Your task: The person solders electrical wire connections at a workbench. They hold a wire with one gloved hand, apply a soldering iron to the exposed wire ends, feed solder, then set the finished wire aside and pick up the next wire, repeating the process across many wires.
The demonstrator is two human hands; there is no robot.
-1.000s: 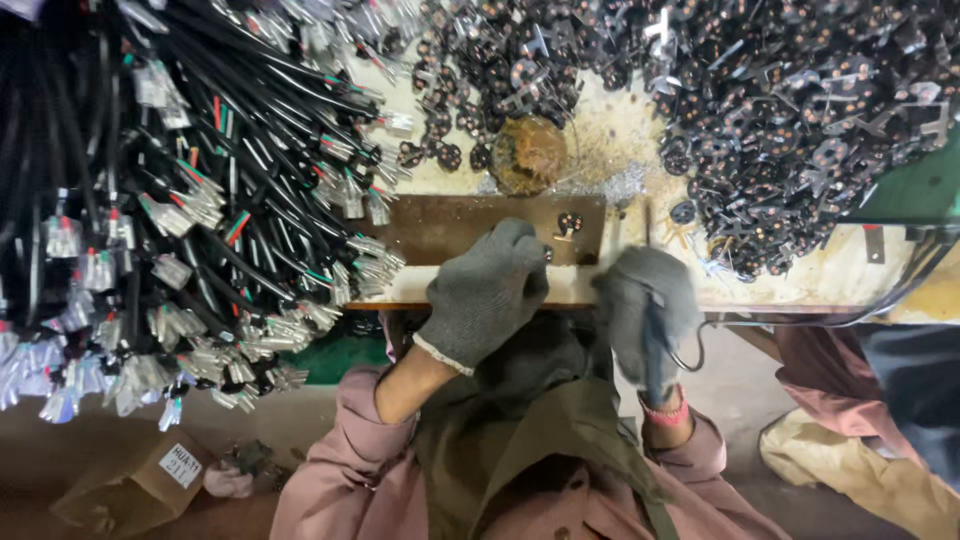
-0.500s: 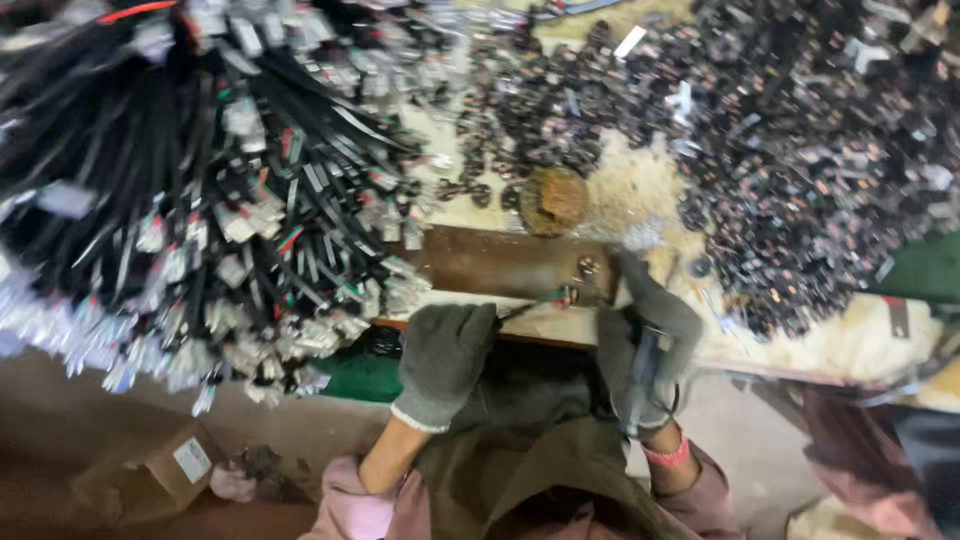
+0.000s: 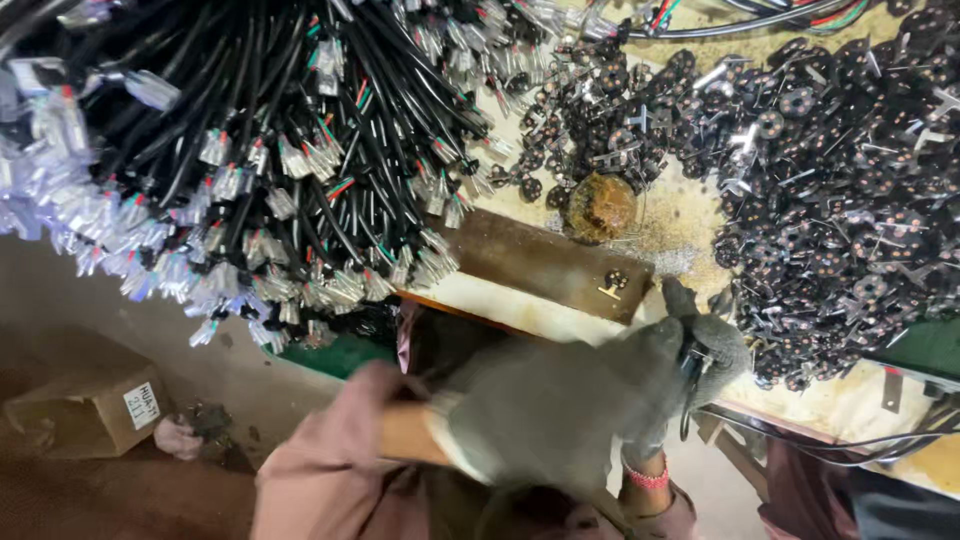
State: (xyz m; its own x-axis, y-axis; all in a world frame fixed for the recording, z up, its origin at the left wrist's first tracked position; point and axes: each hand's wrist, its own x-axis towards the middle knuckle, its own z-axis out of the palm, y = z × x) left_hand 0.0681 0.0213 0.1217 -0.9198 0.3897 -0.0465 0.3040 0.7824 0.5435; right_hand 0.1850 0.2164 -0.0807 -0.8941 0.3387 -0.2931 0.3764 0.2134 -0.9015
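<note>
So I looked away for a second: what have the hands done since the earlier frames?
The left hand has left the brown metal plate and swung back toward the body, blurred in motion. The right hand stays at the table edge, gripping a black cable. Cable bundle, pile of small black parts and round rusty piece lie unchanged.

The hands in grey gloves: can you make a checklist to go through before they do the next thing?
1. Right hand grips a dark tool: ok.
2. Left hand sharp enough to judge: not ok, blurred by motion.
3. What the left hand holds: cannot tell.
4. Small black part lies on the brown plate: ok.
5. Pile of black parts close to the right hand: ok.
6. Cable bundle off the plate: ok, ends lie just beside it.
</note>
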